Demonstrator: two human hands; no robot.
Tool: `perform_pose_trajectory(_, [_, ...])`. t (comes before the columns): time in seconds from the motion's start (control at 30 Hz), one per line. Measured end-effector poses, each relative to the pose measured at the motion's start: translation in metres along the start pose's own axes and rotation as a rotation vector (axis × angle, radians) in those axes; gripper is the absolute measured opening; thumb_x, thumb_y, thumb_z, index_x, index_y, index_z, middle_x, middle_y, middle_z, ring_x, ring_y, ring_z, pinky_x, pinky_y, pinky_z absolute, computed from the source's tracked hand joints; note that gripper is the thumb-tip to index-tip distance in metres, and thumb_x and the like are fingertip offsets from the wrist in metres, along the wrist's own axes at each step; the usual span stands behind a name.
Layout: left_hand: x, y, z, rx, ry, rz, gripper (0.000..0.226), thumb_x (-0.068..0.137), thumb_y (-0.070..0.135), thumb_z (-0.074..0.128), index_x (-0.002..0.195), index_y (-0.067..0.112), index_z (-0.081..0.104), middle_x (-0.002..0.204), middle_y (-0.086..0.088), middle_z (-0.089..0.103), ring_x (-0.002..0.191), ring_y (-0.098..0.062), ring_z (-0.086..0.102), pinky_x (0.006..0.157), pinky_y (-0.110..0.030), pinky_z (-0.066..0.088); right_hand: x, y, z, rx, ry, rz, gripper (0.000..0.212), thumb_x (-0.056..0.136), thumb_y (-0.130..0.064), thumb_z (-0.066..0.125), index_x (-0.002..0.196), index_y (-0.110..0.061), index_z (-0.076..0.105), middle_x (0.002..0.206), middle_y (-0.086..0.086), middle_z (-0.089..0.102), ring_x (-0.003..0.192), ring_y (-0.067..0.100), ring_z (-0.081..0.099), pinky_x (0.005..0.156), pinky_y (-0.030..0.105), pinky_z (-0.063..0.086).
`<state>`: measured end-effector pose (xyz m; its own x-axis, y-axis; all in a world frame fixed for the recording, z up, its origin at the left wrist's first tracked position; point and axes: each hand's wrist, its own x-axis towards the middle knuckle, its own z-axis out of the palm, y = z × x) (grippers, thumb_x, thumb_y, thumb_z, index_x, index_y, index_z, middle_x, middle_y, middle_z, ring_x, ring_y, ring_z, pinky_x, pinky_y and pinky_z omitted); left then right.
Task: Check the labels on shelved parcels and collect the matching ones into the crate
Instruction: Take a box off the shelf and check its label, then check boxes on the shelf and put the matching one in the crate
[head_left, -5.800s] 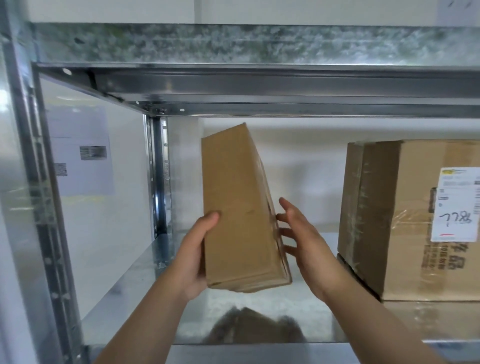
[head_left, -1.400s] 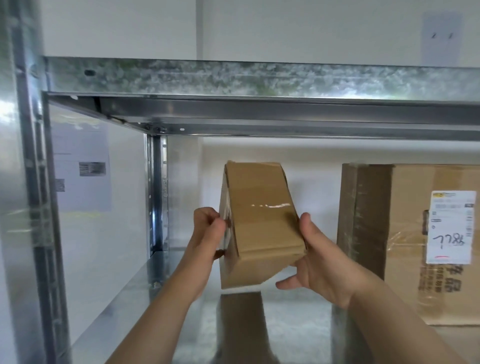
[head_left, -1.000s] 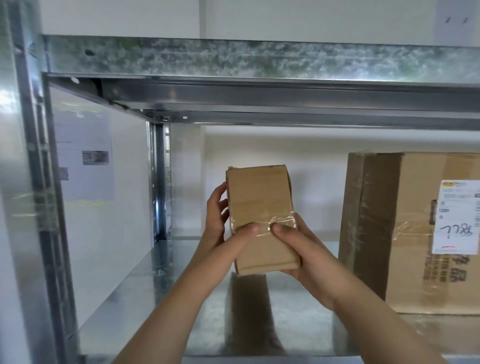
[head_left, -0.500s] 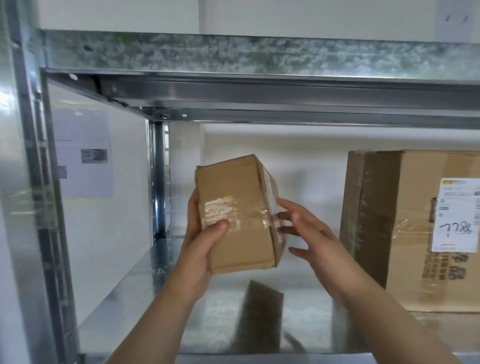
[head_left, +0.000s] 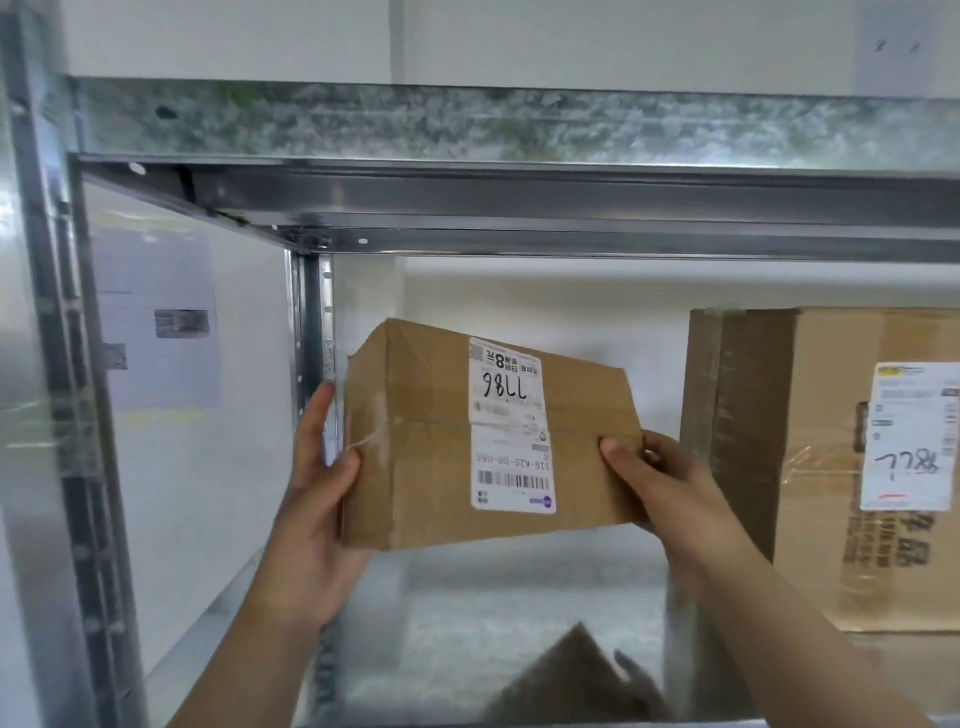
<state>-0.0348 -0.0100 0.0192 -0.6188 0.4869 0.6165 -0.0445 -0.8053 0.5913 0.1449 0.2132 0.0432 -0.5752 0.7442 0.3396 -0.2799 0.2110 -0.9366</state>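
A small brown cardboard parcel (head_left: 431, 467) is held in the air above the metal shelf (head_left: 467, 613), tilted, long side across. Its white shipping label (head_left: 511, 431) faces me upside down, with a handwritten number and a barcode. My left hand (head_left: 311, 499) grips the parcel's left end, thumb on the front face. My right hand (head_left: 654, 483) grips its right end, thumb on the front and fingers behind. No crate is in view.
A large taped cardboard box (head_left: 810, 467) with its own white label (head_left: 906, 436) stands on the shelf at the right. The upper shelf beam (head_left: 519, 156) runs overhead. Metal uprights (head_left: 67, 415) stand at the left, and papers hang on the left wall.
The parcel was turned in my hands from an end-on, plain face to lying across, so its labelled face now points at me. My right hand closed on its right end.
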Motion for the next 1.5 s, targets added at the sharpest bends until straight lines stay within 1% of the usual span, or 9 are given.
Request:
perform_pose_trajectory(0.1, [0.007,0.011,-0.007,0.322,0.128,0.005,0.035,0.087,0.021,0.064,0.118,0.032,0.076,0.125,-0.006,0.074,0.105,-0.019,0.073,0.086,-0.038,0.060,0.004,0.007,-0.007,0.110,0.021,-0.011,0.028,0.097,-0.021,0.072,0.124,-0.025,0.064,0.122,0.015,0.072,0.107,0.022,0.070,0.106,0.050,0.055])
perform_pose_trajectory(0.23, [0.007,0.016,0.001,0.542,0.069,-0.076,0.043,0.102,0.051,0.046,0.134,0.032,0.067,0.130,0.001,0.073,0.122,-0.019,0.068,0.103,-0.043,0.047,0.007,0.015,-0.006,0.146,-0.049,-0.031,0.026,0.099,-0.012,0.068,0.120,-0.024,0.060,0.118,0.009,0.077,0.097,0.019,0.071,0.096,0.041,0.056])
perform_pose_trajectory(0.4, [0.006,0.012,-0.010,0.836,0.095,-0.062,0.038,0.106,0.015,0.053,0.135,0.038,0.061,0.115,0.020,0.076,0.105,0.002,0.071,0.082,-0.011,0.054,0.009,0.028,-0.002,0.073,-0.073,-0.040,0.031,0.098,-0.004,0.069,0.116,-0.027,0.060,0.118,0.003,0.076,0.096,0.015,0.074,0.075,0.031,0.058])
perform_pose_trajectory(0.5, [0.002,0.008,-0.029,0.989,0.112,-0.129,0.050,0.100,0.002,0.061,0.137,0.036,0.059,0.117,0.017,0.076,0.110,-0.006,0.071,0.090,-0.020,0.054,0.004,0.036,-0.003,-0.026,-0.103,-0.044,0.051,0.096,0.005,0.067,0.130,-0.032,0.055,0.124,-0.003,0.072,0.108,0.019,0.070,0.082,0.035,0.058])
perform_pose_trajectory(0.67, [-0.006,-0.009,-0.052,0.998,0.201,-0.268,0.064,0.091,-0.005,0.069,0.143,0.027,0.048,0.123,0.005,0.072,0.116,-0.022,0.068,0.101,-0.044,0.054,-0.005,0.050,-0.003,-0.221,-0.132,-0.029,0.058,0.099,-0.001,0.065,0.143,-0.037,0.052,0.130,-0.012,0.067,0.118,0.020,0.063,0.099,0.041,0.055])
perform_pose_trajectory(1.0, [-0.015,-0.013,-0.060,0.975,0.104,-0.346,0.064,0.096,0.015,0.066,0.149,0.037,0.039,0.135,0.009,0.062,0.117,-0.015,0.064,0.097,-0.037,0.050,-0.022,0.062,0.004,-0.277,-0.069,0.001,0.057,0.094,0.010,0.064,0.131,-0.034,0.062,0.121,-0.010,0.074,0.118,0.024,0.070,0.090,0.024,0.056])
perform_pose_trajectory(1.13, [-0.031,-0.010,-0.033,1.083,0.192,0.032,0.063,0.092,0.017,0.071,0.133,0.057,0.046,0.133,0.025,0.057,0.129,-0.005,0.050,0.106,-0.019,0.038,-0.046,0.051,0.000,-0.287,-0.007,0.017,0.065,0.091,-0.024,0.075,0.150,-0.037,0.051,0.144,-0.009,0.060,0.131,0.021,0.060,0.108,0.039,0.054])
perform_pose_trajectory(1.27, [-0.048,-0.024,0.008,1.069,0.193,0.387,0.064,0.076,0.031,0.057,0.132,0.001,0.050,0.137,-0.026,0.049,0.132,-0.034,0.051,0.119,-0.039,0.036,-0.080,0.030,-0.023,-0.388,0.121,-0.150,0.050,0.099,-0.010,0.068,0.141,-0.035,0.056,0.138,-0.014,0.061,0.129,0.008,0.058,0.107,0.030,0.051])
perform_pose_trajectory(1.5, [-0.058,-0.082,0.116,0.679,-0.126,0.287,0.051,0.081,0.037,0.055,0.132,0.039,0.048,0.138,0.019,0.058,0.130,-0.005,0.056,0.110,-0.024,0.043,-0.109,-0.010,-0.110,-0.320,0.400,-0.361,0.037,0.098,0.003,0.059,0.114,-0.029,0.065,0.115,-0.013,0.068,0.109,0.000,0.063,0.083,0.015,0.050])
